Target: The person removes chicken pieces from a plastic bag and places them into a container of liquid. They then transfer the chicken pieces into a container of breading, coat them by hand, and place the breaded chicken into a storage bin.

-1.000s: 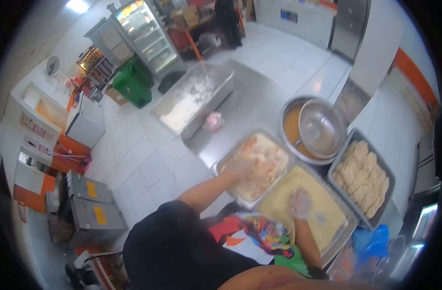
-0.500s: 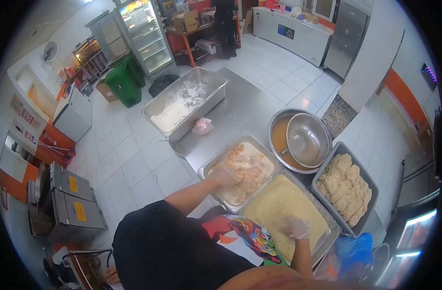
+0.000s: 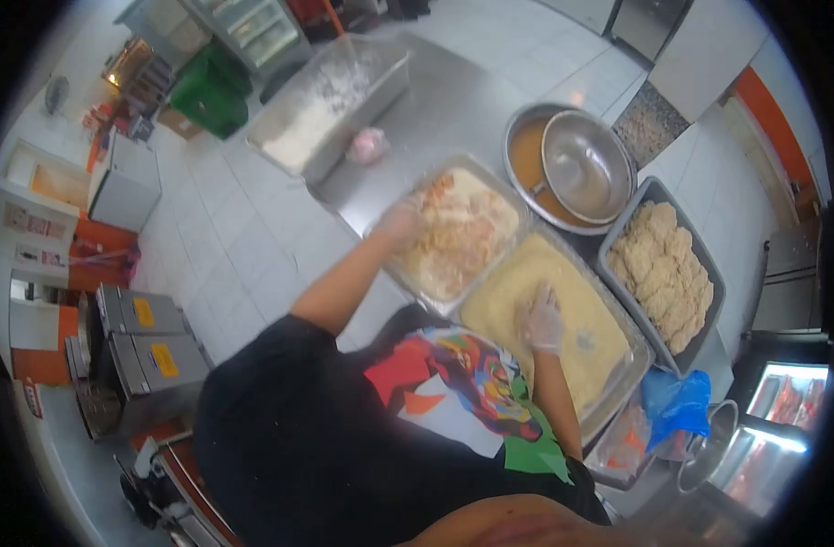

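My left hand (image 3: 400,226), in a clear glove, is at the left rim of a metal tray (image 3: 441,308) of raw meat (image 3: 471,232) in pale liquid; its fingers are blurred. Beside that tray is another tray (image 3: 615,397) of yellowish crumbs (image 3: 563,273). Over the crumbs lies my right hand (image 3: 543,321), gloved too, with fingers stretched out and nothing visible in it. A grey bin (image 3: 720,305) of coated pieces (image 3: 663,273) stands on the right.
Behind the trays, a steel bowl (image 3: 588,169) rests in a larger bowl (image 3: 517,182) of brownish liquid. A deep pan (image 3: 394,84) with white powder and a pinkish bundle (image 3: 368,146) are on the steel table (image 3: 453,100). Blue plastic (image 3: 677,404) lies at the right front.
The view has tilted down. My left hand has moved from over the meat toward the tray's left rim. My right hand has shifted up across the crumbs, its fingers now stretched forward.
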